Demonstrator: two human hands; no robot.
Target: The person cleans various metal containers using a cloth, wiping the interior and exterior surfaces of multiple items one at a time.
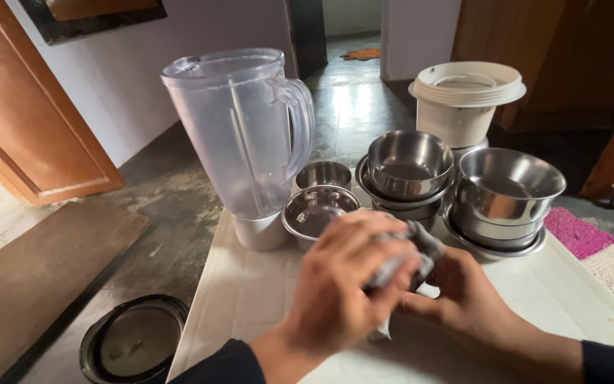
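Both my hands meet over the white table (pixel 250 291), just in front of the steel bowls. My left hand (pixel 346 281) is closed around a grey cloth (pixel 421 249) bunched between the two hands. My right hand (pixel 467 291) cups something small under the cloth; what it is stays hidden by the cloth and fingers. Nearest to the hands is a small steel bowl (pixel 314 211), right behind my left knuckles. A clear plastic blender jar (pixel 239 135) with lid and handle stands upright to the left of it.
Behind the hands stand stacked steel bowls (pixel 408 167), a larger steel bowl on a plate (pixel 506 192), another small bowl (pixel 323 173) and a cream plastic container (pixel 463 99). On the grey floor at lower left lies a dark round lid (pixel 136 341). A pink mat (pixel 580 231) lies right.
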